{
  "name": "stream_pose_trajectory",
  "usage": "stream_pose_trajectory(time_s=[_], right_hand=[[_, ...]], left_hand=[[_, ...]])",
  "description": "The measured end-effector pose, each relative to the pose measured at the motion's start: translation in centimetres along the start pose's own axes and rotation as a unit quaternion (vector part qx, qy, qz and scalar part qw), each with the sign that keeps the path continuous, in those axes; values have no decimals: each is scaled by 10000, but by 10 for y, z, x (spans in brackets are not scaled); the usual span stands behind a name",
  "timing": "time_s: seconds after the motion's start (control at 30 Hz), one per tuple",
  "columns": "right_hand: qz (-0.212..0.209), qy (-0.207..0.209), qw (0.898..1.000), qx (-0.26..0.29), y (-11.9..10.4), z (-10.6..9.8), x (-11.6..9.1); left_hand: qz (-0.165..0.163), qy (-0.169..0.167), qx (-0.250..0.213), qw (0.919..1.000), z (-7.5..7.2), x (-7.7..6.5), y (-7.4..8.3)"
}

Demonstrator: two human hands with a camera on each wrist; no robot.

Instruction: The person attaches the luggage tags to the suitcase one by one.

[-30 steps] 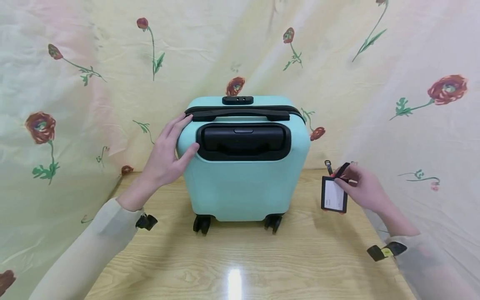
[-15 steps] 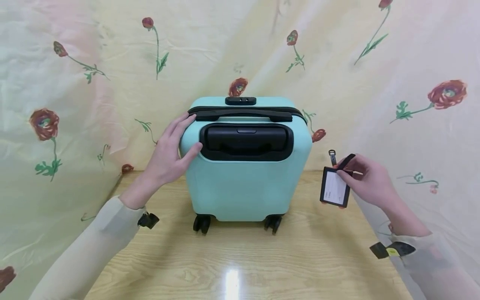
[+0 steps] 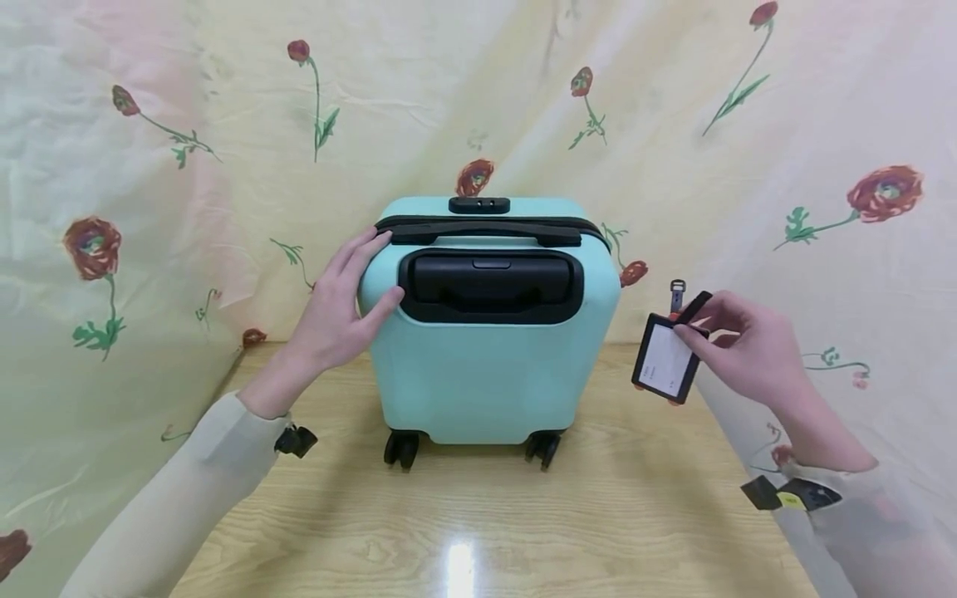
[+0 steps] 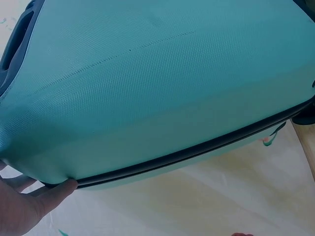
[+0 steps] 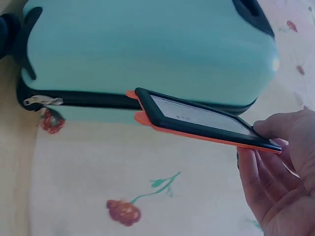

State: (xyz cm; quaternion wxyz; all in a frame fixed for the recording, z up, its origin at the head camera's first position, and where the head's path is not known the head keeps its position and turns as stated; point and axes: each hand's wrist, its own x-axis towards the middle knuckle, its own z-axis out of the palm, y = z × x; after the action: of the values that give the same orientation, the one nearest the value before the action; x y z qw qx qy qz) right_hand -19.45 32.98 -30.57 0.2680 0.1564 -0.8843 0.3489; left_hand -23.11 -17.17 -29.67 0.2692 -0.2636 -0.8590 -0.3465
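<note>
A mint-green suitcase (image 3: 486,374) stands upright on its black wheels. Its black carry handle (image 3: 486,227) runs across the top edge, with the recessed pull handle (image 3: 489,282) below it. My left hand (image 3: 336,307) rests on the upper left corner, fingers over the edge and thumb toward the recess; the left wrist view shows its fingers (image 4: 49,194) touching the black zipper seam. To the right, my right hand (image 3: 755,345) pinches a luggage tag (image 3: 665,361) by its upper corner, apart from the case. The tag has a black frame, a white card, an orange back and a buckled strap (image 3: 677,292).
A wooden tabletop (image 3: 463,507) lies under the suitcase. Flowered cloth (image 3: 419,91) hangs behind and along both sides. A combination lock (image 3: 479,205) sits on top of the case, and a zipper pull (image 5: 43,100) shows near its lower end.
My right hand has lifted the luggage tag slightly and shifted to the right, tilting it. My left hand keeps its place on the suitcase corner.
</note>
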Motion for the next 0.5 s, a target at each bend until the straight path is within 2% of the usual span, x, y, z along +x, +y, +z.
stream_pose_trajectory(time_s=[0.37, 0.5], right_hand=[[-743, 358, 9960, 330, -45, -9, 17], [-1030, 428, 9934, 283, -61, -11, 23]], left_hand=[[-42, -22, 0, 10000, 0, -1, 1], [-38, -21, 8, 10000, -1, -1, 1]])
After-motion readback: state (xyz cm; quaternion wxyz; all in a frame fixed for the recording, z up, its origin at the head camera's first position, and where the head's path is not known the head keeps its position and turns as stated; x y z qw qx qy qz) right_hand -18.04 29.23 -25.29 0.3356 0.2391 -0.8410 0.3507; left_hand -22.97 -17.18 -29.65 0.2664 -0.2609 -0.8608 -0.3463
